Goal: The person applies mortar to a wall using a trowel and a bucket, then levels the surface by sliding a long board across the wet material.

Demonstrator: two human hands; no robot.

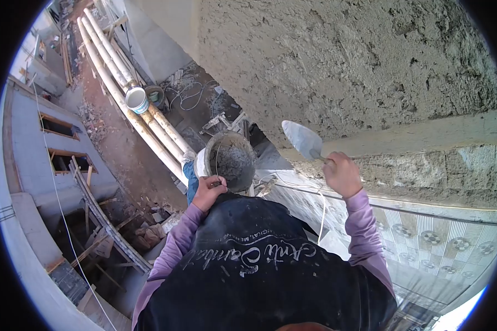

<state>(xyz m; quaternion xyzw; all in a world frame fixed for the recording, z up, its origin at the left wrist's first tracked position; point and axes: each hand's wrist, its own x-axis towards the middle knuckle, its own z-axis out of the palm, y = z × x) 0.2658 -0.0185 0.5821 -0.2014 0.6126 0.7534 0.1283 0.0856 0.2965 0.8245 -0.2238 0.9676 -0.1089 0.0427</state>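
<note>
A bucket (236,160) of grey mortar hangs or stands in front of my body, its thin wire handle raised. My left hand (210,190) is closed on that handle at the bucket's near rim. Further right, my right hand (343,175) grips the handle of a pointed trowel (302,139). The trowel's blade points up and left, close to the wall, with its broad face showing; whether it touches the wall I cannot tell. Rough grey mortar covers the wall (337,66), and a smoother band runs along its lower part.
Long poles (121,105) run from the upper left toward the bucket, with a white pail (136,100) on them. Loose cable (190,96) lies far below. A patterned tile surface (431,234) is at the lower right. A thin line (61,204) crosses the left side.
</note>
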